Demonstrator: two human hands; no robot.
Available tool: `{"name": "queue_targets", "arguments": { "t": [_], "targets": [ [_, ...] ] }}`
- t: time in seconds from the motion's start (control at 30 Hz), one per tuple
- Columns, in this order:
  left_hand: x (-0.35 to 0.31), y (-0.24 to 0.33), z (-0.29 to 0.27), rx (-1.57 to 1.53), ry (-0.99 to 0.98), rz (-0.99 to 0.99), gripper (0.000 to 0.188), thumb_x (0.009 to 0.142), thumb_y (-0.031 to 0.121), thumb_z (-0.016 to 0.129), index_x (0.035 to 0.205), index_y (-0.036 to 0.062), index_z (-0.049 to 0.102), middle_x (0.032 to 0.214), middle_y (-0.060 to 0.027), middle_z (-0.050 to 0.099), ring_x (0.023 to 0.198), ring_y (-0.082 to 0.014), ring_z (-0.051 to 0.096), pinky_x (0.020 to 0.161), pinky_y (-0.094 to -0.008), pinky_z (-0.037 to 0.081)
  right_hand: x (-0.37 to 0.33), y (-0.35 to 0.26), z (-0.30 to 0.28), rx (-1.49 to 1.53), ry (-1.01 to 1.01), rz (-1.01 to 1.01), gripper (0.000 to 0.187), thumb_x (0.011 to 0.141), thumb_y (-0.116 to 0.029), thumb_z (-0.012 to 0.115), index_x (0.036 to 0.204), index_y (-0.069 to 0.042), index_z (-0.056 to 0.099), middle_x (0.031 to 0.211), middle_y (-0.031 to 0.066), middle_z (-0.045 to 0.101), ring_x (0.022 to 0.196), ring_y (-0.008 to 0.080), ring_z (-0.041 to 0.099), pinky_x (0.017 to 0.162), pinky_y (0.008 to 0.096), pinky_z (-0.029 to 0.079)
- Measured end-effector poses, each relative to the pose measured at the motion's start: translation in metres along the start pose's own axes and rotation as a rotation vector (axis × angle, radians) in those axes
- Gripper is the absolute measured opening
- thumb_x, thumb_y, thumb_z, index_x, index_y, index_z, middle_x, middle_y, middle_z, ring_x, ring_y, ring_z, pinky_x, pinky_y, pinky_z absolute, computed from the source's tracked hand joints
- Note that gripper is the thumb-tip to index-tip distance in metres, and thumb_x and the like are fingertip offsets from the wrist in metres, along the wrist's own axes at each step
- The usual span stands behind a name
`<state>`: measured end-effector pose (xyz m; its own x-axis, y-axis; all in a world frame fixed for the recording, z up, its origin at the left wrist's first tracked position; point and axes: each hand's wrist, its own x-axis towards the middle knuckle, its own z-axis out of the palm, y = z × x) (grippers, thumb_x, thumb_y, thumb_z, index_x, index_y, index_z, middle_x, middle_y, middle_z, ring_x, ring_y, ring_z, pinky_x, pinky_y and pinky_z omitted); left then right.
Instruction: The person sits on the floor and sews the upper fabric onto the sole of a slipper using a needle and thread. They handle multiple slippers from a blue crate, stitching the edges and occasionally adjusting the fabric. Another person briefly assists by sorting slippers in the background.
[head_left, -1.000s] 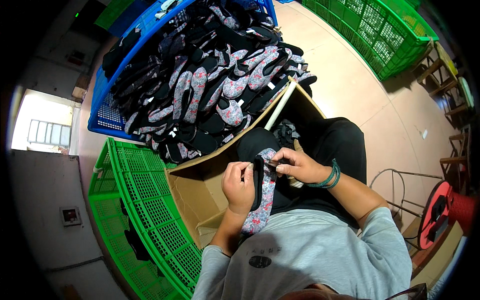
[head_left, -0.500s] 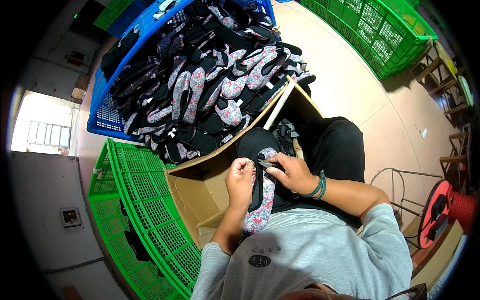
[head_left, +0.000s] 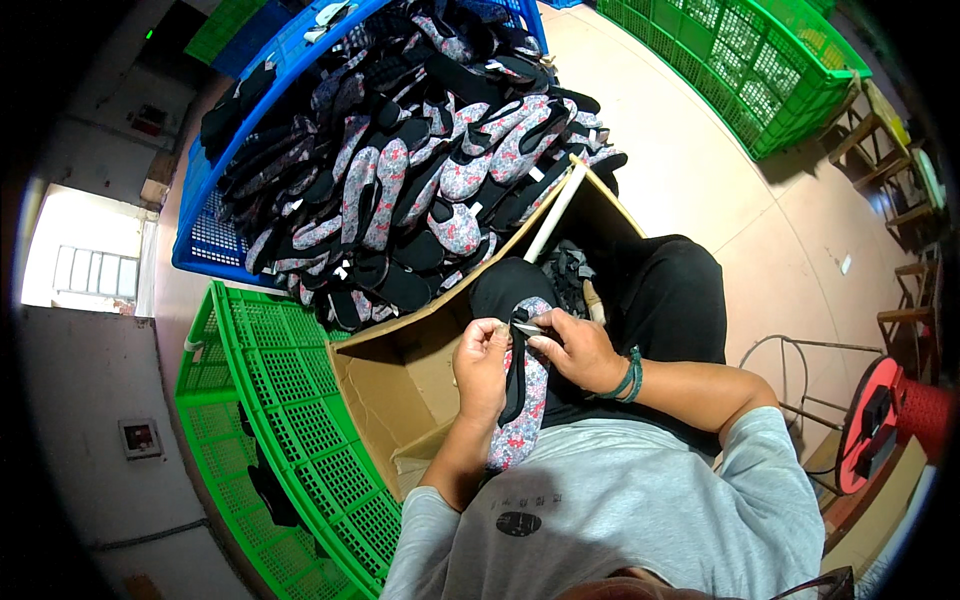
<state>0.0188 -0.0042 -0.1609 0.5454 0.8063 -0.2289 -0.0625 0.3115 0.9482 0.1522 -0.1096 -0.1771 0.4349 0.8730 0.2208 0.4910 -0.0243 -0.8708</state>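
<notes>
A slipper with a grey, pink and red floral pattern and black lining (head_left: pixel 522 434) lies lengthwise on my lap, its black opening toward my left hand (head_left: pixel 480 365). That hand is closed, pinching the slipper's edge near the far end. My right hand (head_left: pixel 582 350) is closed round a small pointed metal tool, which looks like thread snips (head_left: pixel 529 328). The tool's tip is at the slipper's black edge, close to my left fingertips. Most of its handle is hidden inside my right hand.
Floral and black slippers (head_left: pixel 385 190) are heaped in a blue crate (head_left: pixel 212 225) ahead. Left of my legs stand an open cardboard box (head_left: pixel 380 385) and a green mesh crate (head_left: pixel 290 400). A red round-topped stool (head_left: pixel 868 425) is at right, another green crate (head_left: pixel 745 75) far right.
My two hands stay close together on the slipper. The metal tool in my right hand has tilted slightly at the slipper's edge; the slipper itself has hardly moved.
</notes>
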Motion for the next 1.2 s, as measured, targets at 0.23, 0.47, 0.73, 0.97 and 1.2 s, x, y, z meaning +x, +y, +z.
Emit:
{"name": "queue_targets", "arguments": {
  "t": [0.23,0.47,0.73,0.97,1.2],
  "targets": [
    [0.000,-0.003,-0.001,-0.003,-0.004,-0.012,0.003,0.097,0.007,0.059,0.096,0.0036,0.059,0.084,0.0002,0.060,0.075,-0.0071,0.055,0.072,-0.0218,0.047,-0.003,0.005,0.007,0.017,0.029,-0.020,0.024,0.091,-0.025,0.065,0.103,-0.005,0.059,0.086,0.0166,0.068,0.076,0.0351,0.067,0.064,0.0425,0.053],
    [0.000,0.003,0.001,0.020,-0.020,-0.023,0.004,0.097,0.007,0.059,0.096,0.0029,0.059,0.084,-0.0004,0.060,0.075,-0.0074,0.056,0.072,-0.0221,0.047,-0.002,0.005,0.004,0.008,0.006,-0.040,0.023,0.092,-0.024,0.064,0.103,-0.004,0.059,0.086,0.0160,0.068,0.076,0.0347,0.067,0.063,0.0421,0.053],
    [0.012,0.014,-0.004,0.091,-0.021,-0.004,0.006,0.097,0.007,0.058,0.095,0.0023,0.059,0.083,-0.0012,0.060,0.074,-0.0086,0.055,0.072,-0.0226,0.046,0.000,0.009,0.002,0.078,-0.034,-0.057,0.022,0.092,-0.023,0.064,0.103,-0.005,0.060,0.085,0.0156,0.068,0.076,0.0349,0.067,0.064,0.0423,0.052],
    [0.053,0.048,0.009,0.381,-0.184,0.178,0.014,0.094,0.005,0.060,0.104,-0.0026,0.065,0.092,-0.0032,0.065,0.086,-0.0095,0.061,0.080,-0.0231,0.048,-0.004,0.017,0.004,0.283,-0.030,0.052,0.018,0.095,-0.018,0.061,0.104,-0.003,0.059,0.084,0.0140,0.067,0.076,0.0278,0.068,0.067,0.0357,0.052],
    [0.070,0.057,0.014,0.845,-0.270,0.556,0.018,0.085,0.001,0.061,0.100,-0.0007,0.071,0.106,-0.0146,0.069,0.101,-0.0268,0.066,0.092,-0.0332,0.049,0.007,0.033,0.000,0.786,0.052,0.316,0.016,0.100,-0.017,0.056,0.105,-0.002,0.055,0.086,0.0014,0.059,0.076,0.0078,0.058,0.069,0.0229,0.048]
  ]
}}
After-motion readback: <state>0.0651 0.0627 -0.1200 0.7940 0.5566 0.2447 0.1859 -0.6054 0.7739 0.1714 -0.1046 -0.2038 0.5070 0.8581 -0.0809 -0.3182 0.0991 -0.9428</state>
